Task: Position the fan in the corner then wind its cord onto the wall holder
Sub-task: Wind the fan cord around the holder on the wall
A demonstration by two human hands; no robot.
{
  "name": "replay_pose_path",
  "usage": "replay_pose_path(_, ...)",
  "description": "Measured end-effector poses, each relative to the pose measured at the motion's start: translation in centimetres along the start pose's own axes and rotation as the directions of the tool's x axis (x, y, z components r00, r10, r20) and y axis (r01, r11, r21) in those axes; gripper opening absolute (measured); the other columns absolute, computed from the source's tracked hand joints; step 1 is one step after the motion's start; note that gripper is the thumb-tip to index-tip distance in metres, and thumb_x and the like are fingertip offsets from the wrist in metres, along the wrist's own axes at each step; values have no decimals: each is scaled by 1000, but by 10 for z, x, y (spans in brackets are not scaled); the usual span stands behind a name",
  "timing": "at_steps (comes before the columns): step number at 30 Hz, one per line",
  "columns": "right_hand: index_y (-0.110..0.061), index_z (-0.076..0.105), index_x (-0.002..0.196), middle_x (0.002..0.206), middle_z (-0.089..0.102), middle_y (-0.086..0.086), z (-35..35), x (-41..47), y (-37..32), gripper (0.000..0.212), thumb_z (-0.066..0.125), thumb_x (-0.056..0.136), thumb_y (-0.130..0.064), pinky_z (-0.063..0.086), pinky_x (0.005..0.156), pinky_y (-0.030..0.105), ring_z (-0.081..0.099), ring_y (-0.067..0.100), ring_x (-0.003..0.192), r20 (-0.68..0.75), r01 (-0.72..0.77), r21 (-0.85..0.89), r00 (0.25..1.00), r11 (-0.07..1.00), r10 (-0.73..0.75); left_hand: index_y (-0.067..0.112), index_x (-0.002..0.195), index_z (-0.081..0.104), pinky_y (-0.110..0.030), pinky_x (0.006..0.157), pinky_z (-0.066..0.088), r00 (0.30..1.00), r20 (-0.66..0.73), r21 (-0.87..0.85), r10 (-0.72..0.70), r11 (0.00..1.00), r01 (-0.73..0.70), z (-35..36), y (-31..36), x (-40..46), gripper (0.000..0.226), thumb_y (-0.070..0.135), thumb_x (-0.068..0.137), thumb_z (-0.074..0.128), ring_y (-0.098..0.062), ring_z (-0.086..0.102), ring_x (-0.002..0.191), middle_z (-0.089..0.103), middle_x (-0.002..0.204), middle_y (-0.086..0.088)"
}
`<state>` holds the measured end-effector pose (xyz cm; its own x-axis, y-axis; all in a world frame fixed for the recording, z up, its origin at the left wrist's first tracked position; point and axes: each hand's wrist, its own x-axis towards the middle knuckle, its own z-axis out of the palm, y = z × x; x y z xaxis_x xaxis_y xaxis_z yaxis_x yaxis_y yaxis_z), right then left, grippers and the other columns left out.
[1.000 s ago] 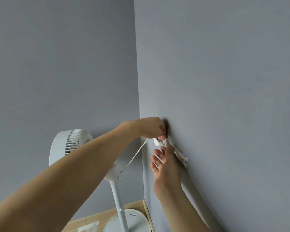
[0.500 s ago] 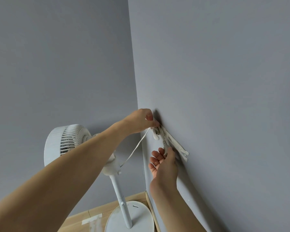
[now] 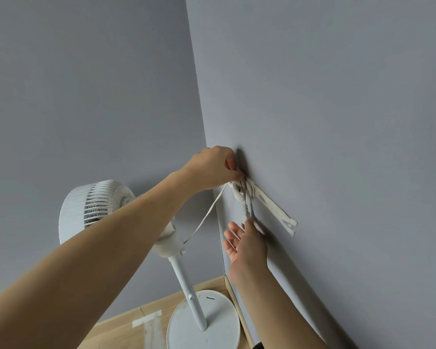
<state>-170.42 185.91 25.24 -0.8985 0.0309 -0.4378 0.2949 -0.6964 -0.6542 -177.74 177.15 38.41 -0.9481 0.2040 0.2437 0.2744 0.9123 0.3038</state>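
Note:
A white pedestal fan [image 3: 96, 210] stands in the corner of two grey walls, its round base [image 3: 204, 323] on the wooden floor. Its flat white cord [image 3: 207, 215] runs up from the fan's neck to a white wall holder [image 3: 272, 207] on the right wall. Several turns of cord sit wound around the holder's upper end. My left hand [image 3: 214, 170] pinches the cord at those turns. Just below, my right hand [image 3: 247, 240] holds the cord's hanging end between thumb and forefinger, its other fingers spread.
A wooden skirting board [image 3: 237, 303] runs along the foot of the right wall. White tape strips [image 3: 146, 321] lie on the floor left of the fan base. Both walls are bare grey.
My left hand has shifted up along the holder's upper end. My right hand has dropped lower, drawing the cord's end down and away from the wound turns.

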Motion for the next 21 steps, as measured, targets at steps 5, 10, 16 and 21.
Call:
replay_pose_path(5, -8, 56, 122, 101, 67, 1, 5, 13, -1, 34, 43, 101, -32, 51, 81, 31, 66, 13, 83, 21, -22, 11, 1000, 1000, 22, 19, 92, 66, -39, 84, 54, 999, 40, 62, 20, 998, -22, -5, 5, 2, 38, 49, 72, 77, -21, 63, 91, 68, 95, 2)
replay_pose_path(10, -8, 54, 131, 111, 65, 0, 15, 27, -3, 42, 41, 102, -35, 50, 79, 28, 65, 9, 84, 60, -43, -6, 997, 999, 44, 13, 94, 61, -35, 72, 52, 995, 47, 206, 87, 974, -95, -6, 11, 4, 47, 52, 70, 75, -27, 61, 88, 65, 92, -3)
replay_pose_path(16, -10, 63, 102, 116, 65, 8, 32, 34, -7, 24, 55, 96, -31, 51, 94, 33, 67, 24, 105, -3, -38, 7, 999, 999, 38, 11, 95, 63, -34, 71, 51, 993, 27, 253, 116, 960, -119, -7, 13, 5, 46, 48, 71, 74, -28, 61, 86, 66, 89, -5)
replay_pose_path(21, -13, 62, 89, 94, 66, -1, 32, 37, -2, 17, 58, 95, -29, 49, 85, 28, 64, 10, 79, -7, -9, 58, 1000, 998, 10, 12, 92, 63, -34, 71, 52, 993, 41, 224, 112, 967, -119, -7, 12, 7, 46, 50, 69, 77, -26, 61, 84, 65, 88, -4)
